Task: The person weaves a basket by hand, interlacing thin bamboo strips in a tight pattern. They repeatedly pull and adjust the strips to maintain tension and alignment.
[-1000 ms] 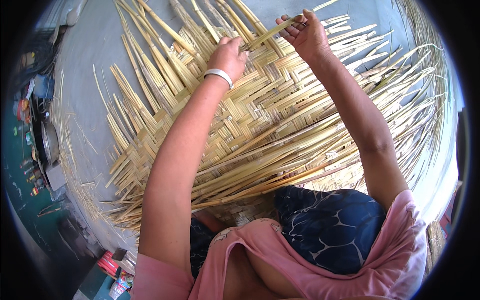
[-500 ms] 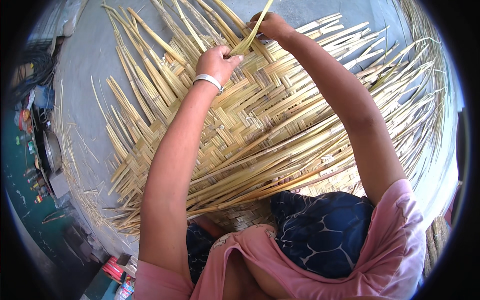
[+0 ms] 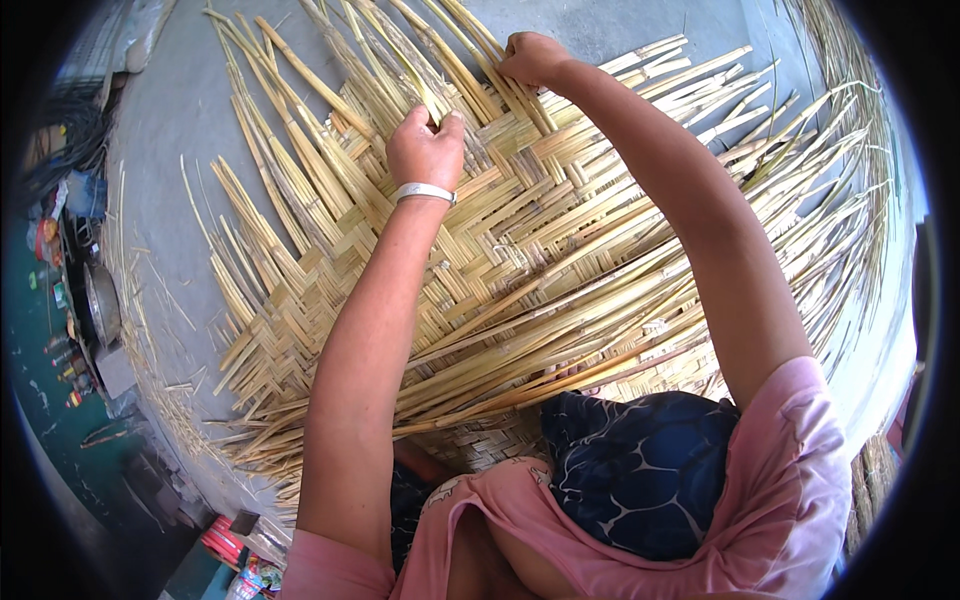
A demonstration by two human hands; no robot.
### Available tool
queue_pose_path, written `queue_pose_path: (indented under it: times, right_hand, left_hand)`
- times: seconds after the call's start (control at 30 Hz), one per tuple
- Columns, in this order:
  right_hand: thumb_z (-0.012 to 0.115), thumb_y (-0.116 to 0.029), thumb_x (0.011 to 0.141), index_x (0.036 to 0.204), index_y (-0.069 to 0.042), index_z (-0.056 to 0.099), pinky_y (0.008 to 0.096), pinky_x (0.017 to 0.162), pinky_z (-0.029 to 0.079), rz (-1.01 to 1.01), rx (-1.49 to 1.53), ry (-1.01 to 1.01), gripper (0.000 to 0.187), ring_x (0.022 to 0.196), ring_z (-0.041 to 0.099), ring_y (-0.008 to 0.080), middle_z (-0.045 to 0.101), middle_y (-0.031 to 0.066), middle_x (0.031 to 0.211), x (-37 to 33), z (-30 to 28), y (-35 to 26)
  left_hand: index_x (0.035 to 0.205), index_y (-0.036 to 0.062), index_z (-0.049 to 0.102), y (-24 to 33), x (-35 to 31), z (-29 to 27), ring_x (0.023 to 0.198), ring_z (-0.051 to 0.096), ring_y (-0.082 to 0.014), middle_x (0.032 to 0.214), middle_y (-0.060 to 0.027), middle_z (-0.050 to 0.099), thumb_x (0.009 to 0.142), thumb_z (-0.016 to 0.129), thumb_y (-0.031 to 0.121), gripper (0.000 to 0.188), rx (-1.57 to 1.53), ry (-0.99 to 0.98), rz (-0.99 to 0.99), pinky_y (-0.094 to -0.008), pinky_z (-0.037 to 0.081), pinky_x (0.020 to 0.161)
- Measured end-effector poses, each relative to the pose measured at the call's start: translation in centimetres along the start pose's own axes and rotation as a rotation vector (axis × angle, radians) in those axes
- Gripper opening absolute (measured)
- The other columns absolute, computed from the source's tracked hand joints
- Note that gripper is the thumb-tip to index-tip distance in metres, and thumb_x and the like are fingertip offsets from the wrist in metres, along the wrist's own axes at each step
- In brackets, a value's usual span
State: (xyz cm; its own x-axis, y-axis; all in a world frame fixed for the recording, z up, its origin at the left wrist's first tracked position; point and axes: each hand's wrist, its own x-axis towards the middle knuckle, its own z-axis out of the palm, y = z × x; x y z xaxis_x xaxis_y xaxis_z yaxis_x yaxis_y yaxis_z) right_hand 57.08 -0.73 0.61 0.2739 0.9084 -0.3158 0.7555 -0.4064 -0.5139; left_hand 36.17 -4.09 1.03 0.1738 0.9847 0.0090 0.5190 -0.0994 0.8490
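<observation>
A half-woven mat [image 3: 490, 235] of flat yellow-green reed strips lies across the floor, its loose strip ends fanning out at the far and right sides. At the far edge of the weave, my left hand [image 3: 427, 155] pinches a pale green reed strip [image 3: 428, 98] between thumb and fingers. A white band circles that wrist. To its right, my right hand [image 3: 536, 60] has its fingers curled down on the loose strips [image 3: 490, 55] at the far edge. Its fingertips are partly hidden, but they close round the strips there.
A long bundle of loose strips [image 3: 560, 360] lies across the mat's near part, before my knees in dark blue patterned cloth [image 3: 640, 470]. Thin stalks [image 3: 850, 60] lie along the far right. At the left stand a metal pan [image 3: 103, 300] and small household items.
The strip that slanted up to the right between my hands now lies away from me among the others. My left hand has drawn slightly nearer; my right has shifted slightly, fingers lowered onto the strips.
</observation>
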Motion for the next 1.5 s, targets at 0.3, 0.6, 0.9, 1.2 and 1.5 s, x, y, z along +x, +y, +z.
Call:
queue_pose_path:
  times: [0.3, 0.6, 0.9, 1.2, 1.5]
  right_hand:
    - [0.059, -0.016, 0.085, 0.121, -0.013, 0.062, 0.0392, 0.088, 0.053, -0.179, -0.414, 0.093, 0.037, 0.103, 0.066, 0.0265, 0.068, 0.0151, 0.11, -0.9, 0.1, -1.5]
    - [0.061, -0.019, 0.083, 0.114, -0.013, 0.068, 0.035, 0.081, 0.053, -0.336, -0.006, -0.063, 0.033, 0.087, 0.068, 0.0241, 0.072, 0.0112, 0.097, -0.8, -0.6, -0.8]
    - [0.074, -0.031, 0.073, 0.113, -0.002, 0.066, 0.0324, 0.071, 0.055, -0.231, 0.265, -0.148, 0.05, 0.076, 0.067, 0.0214, 0.069, 0.0123, 0.089, -0.7, -0.4, -1.8]
    - [0.079, -0.027, 0.073, 0.109, -0.002, 0.067, 0.0308, 0.067, 0.054, -0.067, 0.554, -0.301, 0.045, 0.076, 0.066, 0.0175, 0.07, 0.0077, 0.09, 0.5, 1.1, -1.1]
    - [0.075, -0.014, 0.083, 0.098, -0.007, 0.067, 0.027, 0.07, 0.055, -0.15, 0.973, -0.44, 0.018, 0.076, 0.067, 0.0121, 0.07, 0.0039, 0.086, -1.7, 0.7, -0.3]
  left_hand:
    - [0.083, -0.001, 0.065, 0.6, -0.4, -0.9, 0.055, 0.05, -0.0094, 0.062, -0.0034, 0.061, 0.084, 0.071, 0.019, 0.021, 0.017, -0.021, 0.013, -0.0302, 0.042, 0.053]
    - [0.084, -0.0001, 0.064, 0.3, -0.2, -0.7, 0.051, 0.049, -0.0077, 0.062, -0.0009, 0.058, 0.086, 0.07, 0.016, 0.018, -0.141, -0.031, -0.046, -0.0268, 0.041, 0.047]
    - [0.087, -0.0024, 0.065, 0.7, -0.4, -0.5, 0.063, 0.061, -0.0184, 0.071, -0.0106, 0.067, 0.082, 0.07, 0.018, 0.021, -0.235, -0.018, -0.161, -0.0342, 0.049, 0.065]
    - [0.069, 0.0067, 0.048, 1.0, -0.1, 0.0, 0.046, 0.052, -0.0102, 0.061, -0.0025, 0.054, 0.084, 0.07, 0.017, 0.029, -0.317, 0.02, -0.321, -0.0267, 0.042, 0.042]
    - [0.078, 0.0024, 0.054, -1.3, 1.1, 2.1, 0.052, 0.057, -0.0205, 0.064, -0.0101, 0.06, 0.083, 0.07, 0.018, 0.023, -0.042, 0.056, -0.148, -0.0338, 0.048, 0.051]
